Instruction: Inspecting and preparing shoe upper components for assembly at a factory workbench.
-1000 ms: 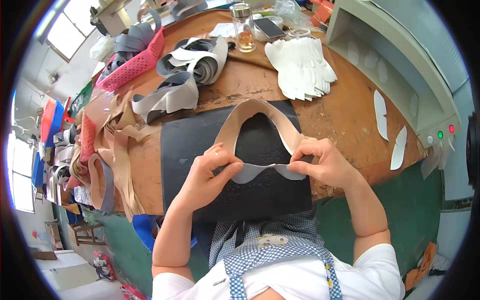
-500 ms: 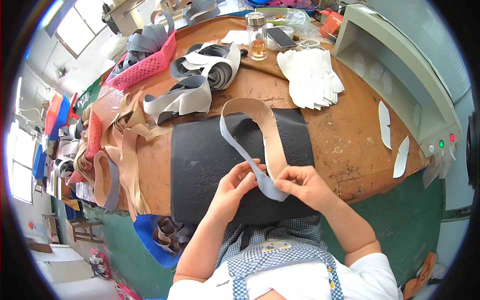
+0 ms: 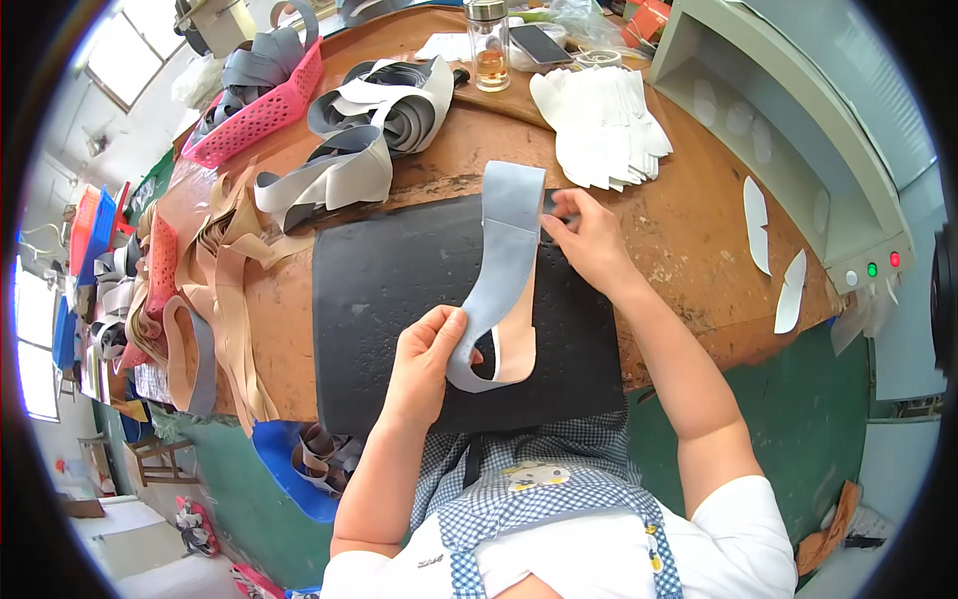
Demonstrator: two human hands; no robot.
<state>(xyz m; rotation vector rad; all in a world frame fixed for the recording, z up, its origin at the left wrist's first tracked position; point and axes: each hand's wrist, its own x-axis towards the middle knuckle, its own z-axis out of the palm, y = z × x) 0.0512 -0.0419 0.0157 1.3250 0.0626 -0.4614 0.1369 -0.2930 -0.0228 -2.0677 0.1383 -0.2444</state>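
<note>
A looped strip of material (image 3: pixel 511 250), blue-grey on one face and tan on the other, stands over a black mat (image 3: pixel 389 299). My left hand (image 3: pixel 424 354) pinches its lower left side, the thumb lying on the grey face. At the upper right edge of the loop is my right hand (image 3: pixel 591 240), with fingers curved and a gap between thumb and forefinger. Its thumb tip comes close to the strip's edge; whether they touch, I cannot tell. A seam line crosses the grey face near the top of the loop.
Coiled grey-white strips (image 3: pixel 389 120) lie beyond the mat, beside a pink basket (image 3: pixel 264 105) of grey strips. Tan strips (image 3: pixel 232 299) hang over the left table edge. White cut pieces (image 3: pixel 604 130), a glass bottle (image 3: pixel 489 50) and a phone (image 3: pixel 539 44) lie farther back. A grey machine (image 3: pixel 798 150) stands right.
The loop has turned so its grey face shows upward. My right hand has left the lower end and moved up to the far right edge; my left hand has shifted slightly left, still holding.
</note>
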